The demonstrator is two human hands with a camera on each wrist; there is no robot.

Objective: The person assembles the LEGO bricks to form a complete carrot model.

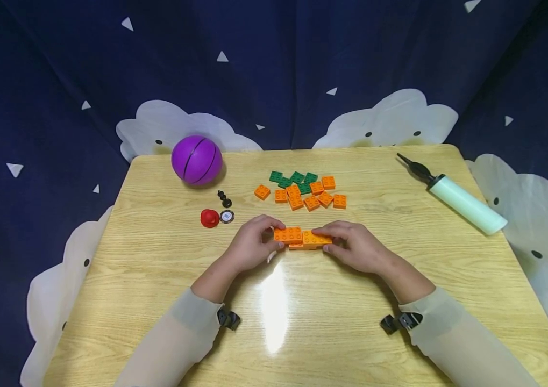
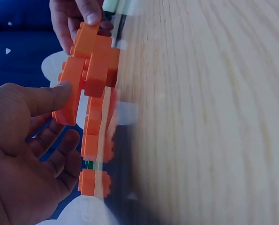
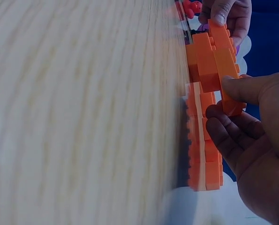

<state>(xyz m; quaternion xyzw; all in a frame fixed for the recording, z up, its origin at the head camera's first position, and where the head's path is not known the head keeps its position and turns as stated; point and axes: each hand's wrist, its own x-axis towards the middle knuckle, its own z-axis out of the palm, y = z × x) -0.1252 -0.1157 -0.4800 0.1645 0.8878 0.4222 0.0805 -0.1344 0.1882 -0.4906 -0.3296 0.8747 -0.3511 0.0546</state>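
Near the table's middle, my left hand [image 1: 253,244] pinches the left upper orange toy brick [image 1: 287,235] between thumb and fingers. On the other side my right hand [image 1: 360,248] pinches the right upper orange brick [image 1: 317,238]. These two long bricks sit end to end on top of a lower orange brick [image 2: 97,70], which bridges beneath both. Another orange piece [image 3: 192,63] shows under that one in the wrist views. Whether every stud is fully pressed home, I cannot tell.
Behind the hands lie several loose orange bricks [image 1: 311,202] and green bricks [image 1: 297,177]. A purple ball [image 1: 197,160], black chess piece [image 1: 225,200], red cap-shaped thing [image 1: 210,218] and round chip [image 1: 227,216] are at left. A hand pump [image 1: 467,204] lies at right.
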